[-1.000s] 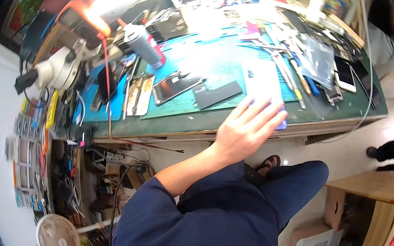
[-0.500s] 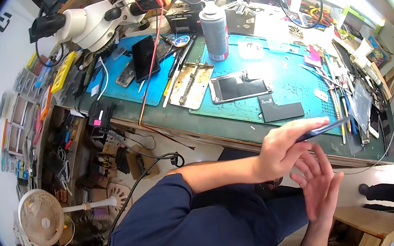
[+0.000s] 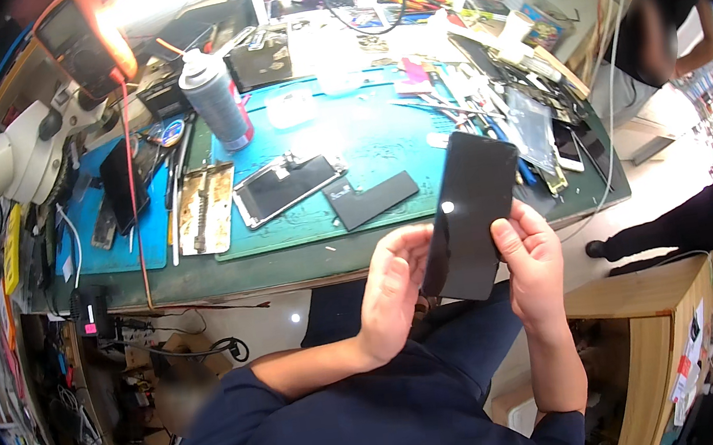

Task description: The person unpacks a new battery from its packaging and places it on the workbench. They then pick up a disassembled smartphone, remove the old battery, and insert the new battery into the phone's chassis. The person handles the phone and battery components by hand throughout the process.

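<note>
A black smartphone [image 3: 473, 217], its glossy dark face turned up toward me, is held tilted over the bench's front edge. My right hand [image 3: 532, 263] grips its right edge, thumb on the glass and fingers hidden behind. At the lower left edge, my left hand [image 3: 396, 293] is closed against the phone, its fingertips partly out of sight. Beyond them on the blue mat [image 3: 365, 146] lies a phone screen assembly [image 3: 290, 188] with a pale frame. Beside it is a black L-shaped battery [image 3: 371, 199]. A stained metal holder plate [image 3: 205, 210] lies farther left.
A spray can [image 3: 217, 102] stands at the mat's back left. Tweezers, screwdrivers and other tools [image 3: 485, 109] crowd the right side. A microscope [image 3: 19, 153], an orange multimeter [image 3: 86, 47] and another dark phone [image 3: 122, 184] are at left. Other people [image 3: 665, 51] stand at right.
The phone was edge-on in my left hand, with my right hand open below it. Now its face is turned up and my right hand grips it too. The view has swung right.
</note>
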The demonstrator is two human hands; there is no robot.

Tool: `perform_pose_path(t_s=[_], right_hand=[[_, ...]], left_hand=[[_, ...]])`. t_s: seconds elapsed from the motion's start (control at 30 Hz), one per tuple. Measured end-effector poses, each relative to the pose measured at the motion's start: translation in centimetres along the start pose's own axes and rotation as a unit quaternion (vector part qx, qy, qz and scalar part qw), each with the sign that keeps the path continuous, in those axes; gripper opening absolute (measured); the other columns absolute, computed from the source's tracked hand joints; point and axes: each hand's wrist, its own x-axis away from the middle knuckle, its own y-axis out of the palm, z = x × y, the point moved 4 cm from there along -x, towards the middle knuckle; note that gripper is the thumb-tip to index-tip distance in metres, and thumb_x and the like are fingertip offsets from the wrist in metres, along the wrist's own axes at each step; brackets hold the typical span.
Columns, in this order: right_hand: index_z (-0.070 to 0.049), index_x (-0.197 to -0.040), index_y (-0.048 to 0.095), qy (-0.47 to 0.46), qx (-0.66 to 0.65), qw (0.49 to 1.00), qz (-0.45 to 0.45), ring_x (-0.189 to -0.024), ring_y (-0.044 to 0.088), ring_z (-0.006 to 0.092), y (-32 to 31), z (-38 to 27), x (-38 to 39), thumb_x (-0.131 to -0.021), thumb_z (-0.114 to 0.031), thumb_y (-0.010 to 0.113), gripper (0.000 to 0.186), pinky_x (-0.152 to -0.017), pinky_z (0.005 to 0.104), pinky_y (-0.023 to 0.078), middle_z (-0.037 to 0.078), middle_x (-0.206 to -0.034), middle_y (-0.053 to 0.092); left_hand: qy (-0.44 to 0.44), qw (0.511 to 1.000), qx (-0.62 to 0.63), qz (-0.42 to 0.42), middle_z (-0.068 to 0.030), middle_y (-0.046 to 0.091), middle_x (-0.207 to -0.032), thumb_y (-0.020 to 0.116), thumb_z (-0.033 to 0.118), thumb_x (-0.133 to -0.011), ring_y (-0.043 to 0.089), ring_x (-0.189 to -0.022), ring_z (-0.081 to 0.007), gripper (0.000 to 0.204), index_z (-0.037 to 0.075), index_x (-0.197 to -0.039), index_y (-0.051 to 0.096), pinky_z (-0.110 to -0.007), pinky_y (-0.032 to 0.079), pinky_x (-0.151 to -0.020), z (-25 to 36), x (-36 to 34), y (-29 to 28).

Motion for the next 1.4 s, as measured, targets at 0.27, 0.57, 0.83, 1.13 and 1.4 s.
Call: perform_pose_path(t_s=[0.27, 0.57, 0.83, 1.13, 1.4], right_hand=[[0.006, -0.13, 0.059, 0.005, 0.022, 0.999, -0.032, -0.097, 0.064, 0.0091, 0.1, 0.1, 2.5, -0.1, -0.007, 0.064, 0.034, -0.084, 0.0221, 0.05, 0.007, -0.111, 0.07], [-0.002, -0.105, 0.067, 0.095, 0.103, 0.99, 0.031, -0.075, 0.063, 0.0063, -4.6, -0.7, 7.4, -0.103, -0.031, 0.062, 0.03, -0.064, 0.0237, 0.051, 0.002, -0.089, 0.07], [-0.002, -0.11, 0.069, 0.12, 0.079, 0.939, 0.314, -0.081, 0.067, 0.0103, -13.5, 6.1, 21.9, -0.105, -0.03, 0.054, 0.033, -0.067, 0.0253, 0.054, 0.004, -0.095, 0.073], [-0.002, -0.12, 0.067, 0.169, 0.075, 0.86, 0.476, -0.093, 0.067, 0.0128, -11.2, 6.1, 35.0, -0.105, -0.03, 0.055, 0.034, -0.076, 0.0276, 0.053, 0.006, -0.107, 0.072], [-0.001, -0.128, 0.063, 0.213, 0.098, 0.844, 0.482, -0.096, 0.068, 0.0138, -9.4, 3.5, 43.7, -0.105, -0.025, 0.056, 0.034, -0.08, 0.0288, 0.054, 0.008, -0.111, 0.071]], left_hand=[[-0.254, 0.936, 0.221, -0.099, -0.0094, 0.049, -0.149, 0.016, 0.062, -0.106, 0.05, -0.134, -0.0208, 0.077, 0.005, -0.153, 0.037, -0.039, 0.04, -0.112, -0.4, -2.3, 1.6], [-0.384, 0.879, 0.266, -0.094, -0.0204, 0.053, -0.146, 0.024, 0.073, -0.099, 0.059, -0.123, -0.0376, 0.086, 0.007, -0.151, 0.042, -0.053, 0.047, -0.104, -4.2, -2.2, 4.5], [-0.471, 0.793, 0.315, -0.223, -0.0177, 0.041, -0.155, 0.032, 0.059, -0.105, 0.053, -0.132, -0.0361, 0.068, 0.013, -0.155, 0.035, -0.059, 0.039, -0.112, -9.8, -0.5, 7.2], [-0.578, 0.772, 0.205, -0.168, -0.0183, 0.055, -0.14, 0.036, 0.066, -0.101, 0.062, -0.116, -0.0355, 0.07, 0.016, -0.149, 0.042, -0.057, 0.053, -0.091, -13.9, 3.4, 8.9], [-0.641, 0.72, 0.172, -0.203, -0.0166, 0.053, -0.144, 0.037, 0.069, -0.1, 0.06, -0.121, -0.0337, 0.075, 0.012, -0.15, 0.043, -0.056, 0.048, -0.1, -19.2, 7.8, 5.2]])
